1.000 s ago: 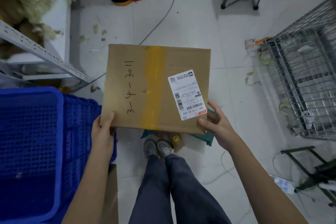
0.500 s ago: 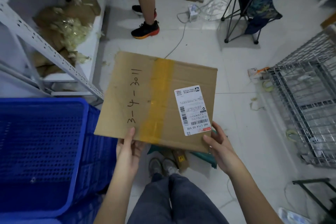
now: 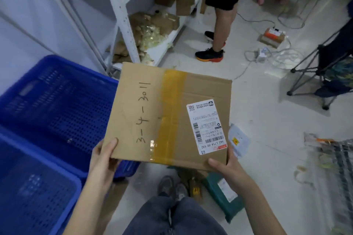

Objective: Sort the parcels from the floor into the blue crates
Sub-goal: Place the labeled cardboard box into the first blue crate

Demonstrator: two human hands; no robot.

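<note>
I hold a flat cardboard parcel (image 3: 152,112) in front of me, above the floor. It has a yellow tape stripe, handwritten "3-4-3011" and a white shipping label. My left hand (image 3: 103,158) grips its near left corner, thumb on top. My right hand (image 3: 227,168) grips the near right corner. Two blue crates stand at my left: a far blue crate (image 3: 51,105) and a near blue crate (image 3: 36,192). The parcel's left edge hangs over the far crate's right rim. More parcels lie by my feet: a green bag (image 3: 223,198), a small brown packet (image 3: 194,189) and a grey mailer (image 3: 238,141).
A white metal shelf rack (image 3: 124,25) with torn cardboard and packing scraps stands behind the crates. Another person's legs (image 3: 217,30) stand on the floor ahead. Cables and a power strip (image 3: 267,53) lie beyond. A folding stand (image 3: 321,74) and a wire cage (image 3: 336,173) are at right.
My view has tilted up and turned left. The parcel has shifted left toward the blue crates, still held by both hands at its near corners.
</note>
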